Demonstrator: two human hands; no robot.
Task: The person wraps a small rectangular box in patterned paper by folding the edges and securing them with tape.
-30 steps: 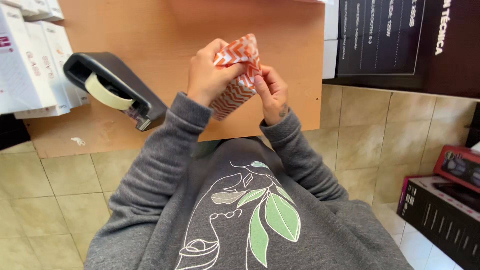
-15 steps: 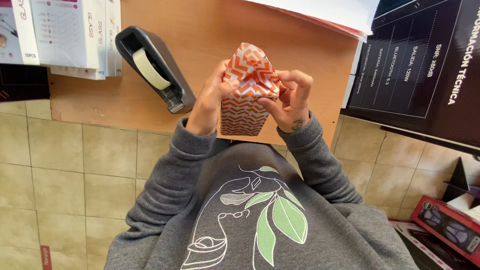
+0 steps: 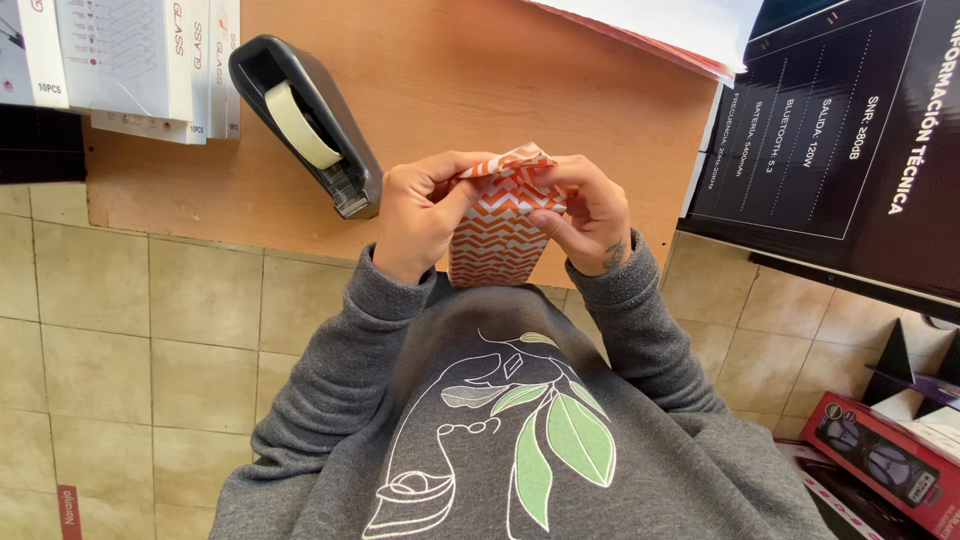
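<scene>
A small box wrapped in orange-and-white zigzag paper [image 3: 497,240] is held upright at the near edge of a wooden table [image 3: 480,90]. My left hand [image 3: 420,215] grips its left side, fingers pinching the paper at the top. On the other side, my right hand [image 3: 585,205] presses the folded paper flap down on the top end. Both hands touch the package, and its lower end points toward my grey sweatshirt.
A black tape dispenser [image 3: 310,125] with a cream tape roll stands on the table left of my hands. White flat boxes [image 3: 130,60] lie at the far left. A large black carton [image 3: 840,150] is at the right, a red-and-black box [image 3: 880,465] on the tiled floor.
The package has dropped lower and nearer to my chest. My fingers have closed further over the paper at its top end, flattening the flap. The view has shifted a little.
</scene>
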